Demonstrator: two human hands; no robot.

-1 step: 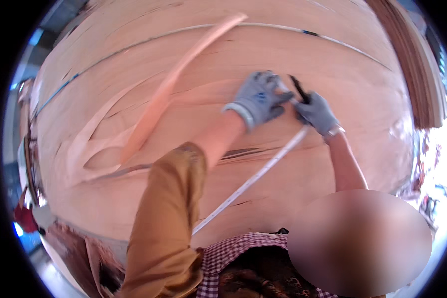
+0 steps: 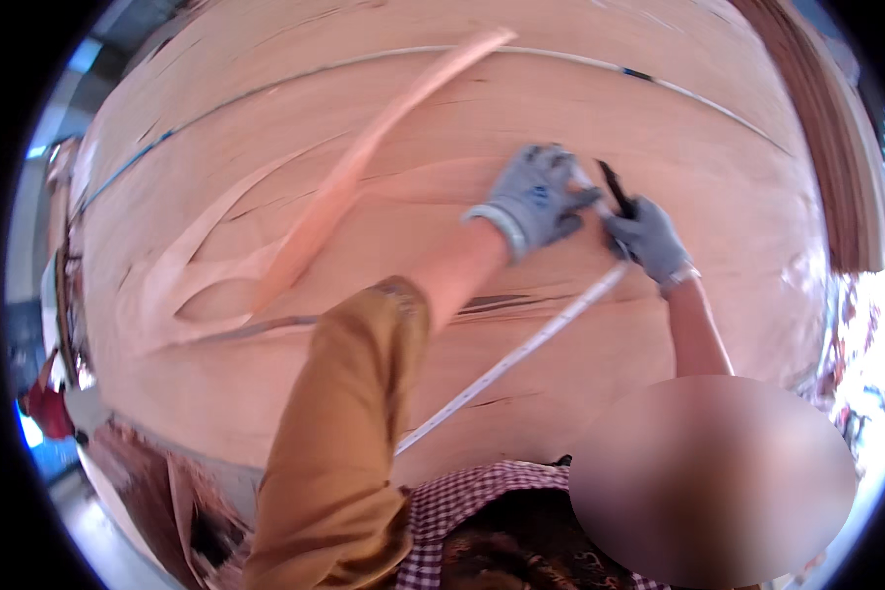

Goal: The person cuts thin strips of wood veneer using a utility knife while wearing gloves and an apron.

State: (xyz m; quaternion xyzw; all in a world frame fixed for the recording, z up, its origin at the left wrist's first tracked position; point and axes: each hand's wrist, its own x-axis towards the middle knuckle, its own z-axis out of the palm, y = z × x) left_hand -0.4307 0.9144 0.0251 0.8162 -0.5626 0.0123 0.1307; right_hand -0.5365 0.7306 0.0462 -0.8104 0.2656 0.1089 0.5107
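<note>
Tape (image 2: 511, 364), white and narrow, already drawn out slantwise over pale wood sheet (image 2: 295, 413) as far as gloved right hand (image 2: 647, 238); any fresh mark alongside not discernible, remaining work hard to judge. At tape's upper end, right fingers curled around black tool (image 2: 615, 188); just left of tape's upper end, gloved left hand (image 2: 539, 200), fingers bent, grip too blurred to tell. Left of tape, loose wood strip (image 2: 336, 197), long and curved; beyond tape, thin rod (image 2: 560, 56).

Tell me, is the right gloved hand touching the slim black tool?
Touching. The head view shows the right gloved hand closed around the lower end of the slim black tool, whose other end sticks out past the fingers.
</note>
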